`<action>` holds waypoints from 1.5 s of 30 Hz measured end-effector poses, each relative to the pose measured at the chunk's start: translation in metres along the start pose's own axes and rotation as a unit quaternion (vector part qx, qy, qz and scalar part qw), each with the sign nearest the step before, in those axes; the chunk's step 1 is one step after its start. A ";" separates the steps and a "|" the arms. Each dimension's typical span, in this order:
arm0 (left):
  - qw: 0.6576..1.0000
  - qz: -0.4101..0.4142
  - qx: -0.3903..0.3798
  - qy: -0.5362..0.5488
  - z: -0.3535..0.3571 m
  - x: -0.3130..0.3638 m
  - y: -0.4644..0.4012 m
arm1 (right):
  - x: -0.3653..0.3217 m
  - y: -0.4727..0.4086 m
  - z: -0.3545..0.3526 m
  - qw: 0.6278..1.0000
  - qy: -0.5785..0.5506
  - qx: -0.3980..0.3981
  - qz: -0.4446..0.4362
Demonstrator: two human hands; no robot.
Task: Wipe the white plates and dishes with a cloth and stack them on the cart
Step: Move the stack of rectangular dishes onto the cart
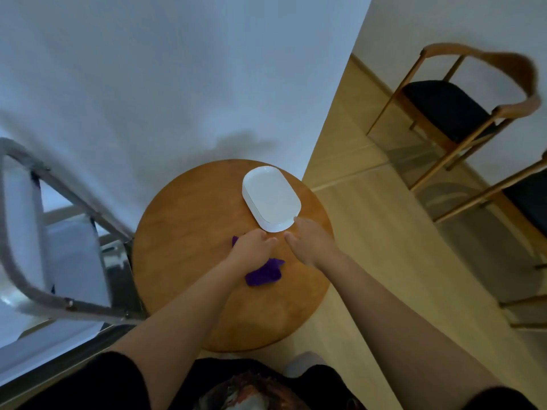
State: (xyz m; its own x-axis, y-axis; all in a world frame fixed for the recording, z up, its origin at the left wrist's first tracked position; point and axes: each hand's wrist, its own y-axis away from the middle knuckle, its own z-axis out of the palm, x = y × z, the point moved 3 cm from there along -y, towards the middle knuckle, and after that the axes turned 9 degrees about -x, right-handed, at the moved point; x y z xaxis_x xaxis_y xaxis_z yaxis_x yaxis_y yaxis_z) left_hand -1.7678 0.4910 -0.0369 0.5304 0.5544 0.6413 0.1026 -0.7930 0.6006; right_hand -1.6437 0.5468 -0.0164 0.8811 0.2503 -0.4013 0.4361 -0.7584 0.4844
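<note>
A person is leaning over a small round wooden desk (189, 291) that is standing against a pale wall. A white oblong ceramic dish with rounded corners (270, 198) is sitting on the far right part of the desk, its long side running diagonally away from the person. The right hand (307, 245) is reaching to the near end of the dish, with the fingertips touching its rim and the thumb pointing left beside it; the fingers are lying fairly straight and are not wrapping the dish. The left hand (251, 247) is resting on a crumpled purple cloth (265, 272) just beside the near end of the dish, its grip curling down onto the fabric, which is showing both beyond the knuckles and under the wrist. To the left of the desk a grey metal cart with a tubular frame (38, 232) is standing close by, blurred. To the right, two wooden chairs with dark seat pads (444, 105) are standing on the light wood floor, well apart from the desk.
</note>
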 end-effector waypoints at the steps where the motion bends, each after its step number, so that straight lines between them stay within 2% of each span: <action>1: 1.000 -0.004 -0.003 0.029 0.001 0.001 -0.006 | 0.001 -0.010 -0.001 1.000 -0.002 -0.007 0.000; 4: 0.993 -0.032 -0.018 0.108 0.005 0.003 -0.028 | 0.002 -0.043 -0.007 0.999 -0.004 -0.035 -0.006; 7: 0.989 -0.062 -0.028 0.130 0.010 -0.002 -0.053 | 0.005 -0.082 -0.015 0.997 0.012 -0.067 -0.031; 9: 0.979 -0.097 -0.007 0.178 0.011 -0.009 -0.071 | 0.008 -0.112 -0.022 0.995 0.031 -0.085 -0.051; 13: 0.932 -0.186 0.022 0.310 0.020 -0.018 -0.105 | 0.008 -0.182 -0.033 0.983 0.086 -0.128 -0.103; 15: 0.897 -0.215 0.049 0.382 0.031 -0.016 -0.124 | 0.005 -0.221 -0.037 0.973 0.124 -0.138 -0.140; 17: 0.840 -0.256 0.097 0.468 0.045 -0.014 -0.144 | 0.000 -0.261 -0.039 0.959 0.163 -0.134 -0.188; 19: 0.756 -0.307 0.145 0.560 0.061 -0.011 -0.160 | -0.005 -0.299 -0.037 0.947 0.186 -0.140 -0.220; 22: 0.658 -0.349 0.192 0.639 0.083 -0.009 -0.179 | -0.008 -0.349 -0.025 0.932 0.210 -0.191 -0.225; 26: 0.554 -0.339 0.222 0.727 0.107 -0.005 -0.202 | -0.002 -0.384 -0.004 0.923 0.191 -0.288 -0.169; 29: 0.467 -0.294 0.235 0.800 0.110 0.009 -0.218 | 0.000 -0.396 0.000 0.922 0.174 -0.308 -0.158; 30: 0.451 -0.291 0.246 0.807 0.108 0.011 -0.222 | 0.001 -0.399 0.000 0.923 0.159 -0.314 -0.153; 31: 0.450 -0.293 0.254 0.805 0.107 0.011 -0.225 | 0.002 -0.400 -0.001 0.926 0.141 -0.319 -0.147; 34: 0.498 -0.306 0.261 0.768 0.104 0.006 -0.227 | 0.006 -0.400 -0.003 0.933 0.126 -0.309 -0.136; 38: 0.546 -0.344 0.287 0.708 0.085 -0.013 -0.219 | 0.024 -0.391 -0.007 0.954 0.100 -0.266 -0.092; 40: 0.570 -0.369 0.298 0.671 0.064 -0.034 -0.214 | 0.045 -0.378 -0.007 0.968 0.033 -0.240 -0.059; 45: 0.659 -0.340 0.302 0.599 0.011 -0.066 -0.210 | 0.102 -0.322 0.012 0.975 -0.145 -0.162 0.052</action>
State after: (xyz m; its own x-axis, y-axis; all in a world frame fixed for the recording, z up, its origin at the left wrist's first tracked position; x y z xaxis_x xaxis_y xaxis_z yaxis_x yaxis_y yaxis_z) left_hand -1.8149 0.6181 -0.2103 -0.8188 0.3486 0.4561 0.4826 -0.0123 0.8758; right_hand -1.6959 0.8092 -0.2226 0.8551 -0.0340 -0.5173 0.4236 -0.5294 0.7350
